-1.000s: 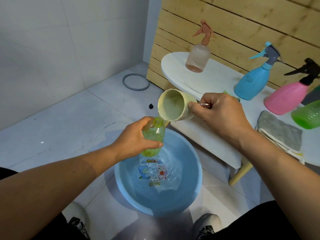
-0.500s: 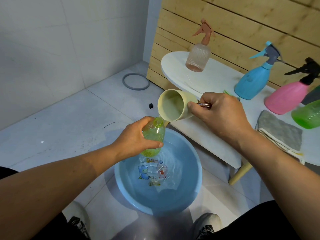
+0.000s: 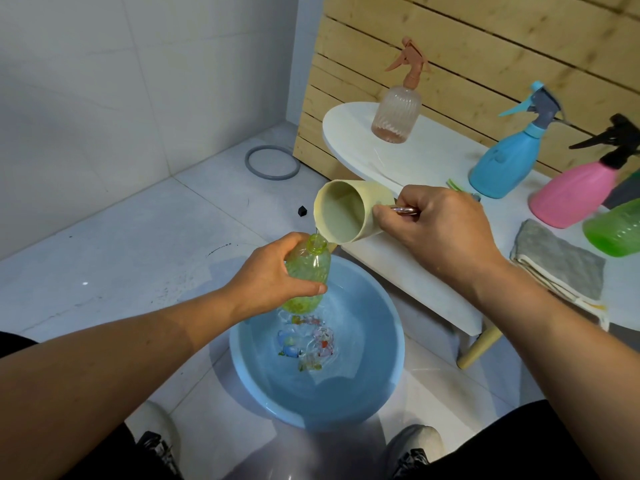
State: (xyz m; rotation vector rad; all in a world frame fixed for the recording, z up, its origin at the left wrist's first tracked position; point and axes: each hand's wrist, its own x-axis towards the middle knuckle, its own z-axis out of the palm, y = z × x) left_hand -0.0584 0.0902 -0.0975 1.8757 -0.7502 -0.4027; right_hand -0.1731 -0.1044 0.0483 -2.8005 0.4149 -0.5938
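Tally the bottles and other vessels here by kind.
Trigger spray bottles: 3
Green bottles, no trigger showing: 2
Cream cup: 1
Blue basin: 1
Total: 7

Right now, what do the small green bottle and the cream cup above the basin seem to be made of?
The small green see-through bottle: likely clear tinted plastic, glossy; light passes through it. The cream tilted cup: probably matte plastic, opaque with a dull even surface; ceramic cannot be excluded.
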